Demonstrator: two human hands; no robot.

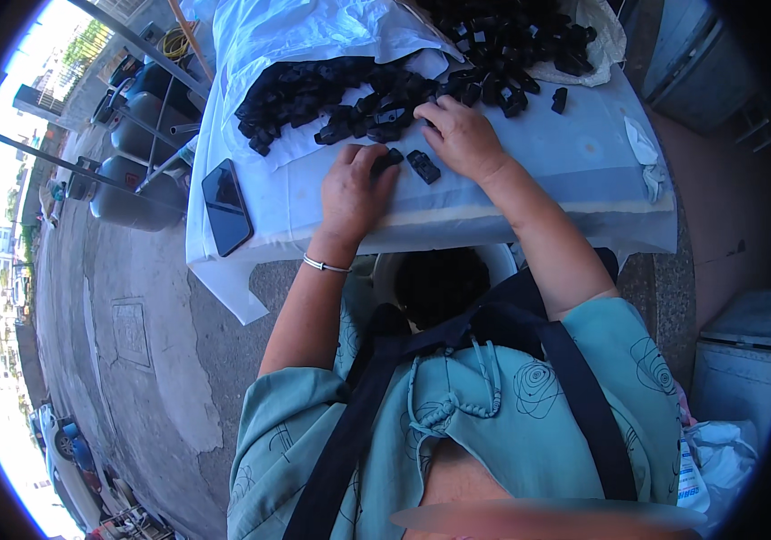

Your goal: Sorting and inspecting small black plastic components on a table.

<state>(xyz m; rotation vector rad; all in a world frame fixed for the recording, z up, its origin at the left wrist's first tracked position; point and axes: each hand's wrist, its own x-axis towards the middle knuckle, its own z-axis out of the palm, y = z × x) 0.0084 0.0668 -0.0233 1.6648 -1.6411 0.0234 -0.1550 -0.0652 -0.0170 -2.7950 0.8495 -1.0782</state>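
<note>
My left hand [355, 191] rests near the table's front edge, its thumb and fingers closed round a small black plastic part [389, 159]. Just right of it another black part [423, 167] lies loose on the white cover. My right hand [465, 137] reaches to the near edge of the heap, thumb and fingertips pinched together. Whatever those fingertips pinch is mostly hidden; a dark bit shows between them. Beyond both hands spreads a pile of similar black parts [295, 97], and a second heap [516, 45] lies farther back on the right.
A phone [227, 207] lies at the table's left edge. White plastic sheeting [313, 31] covers the back left. One stray black part [559, 100] and a crumpled white scrap [645, 153] lie on the right. Below the table edge stands a white bucket [501, 263] with dark contents.
</note>
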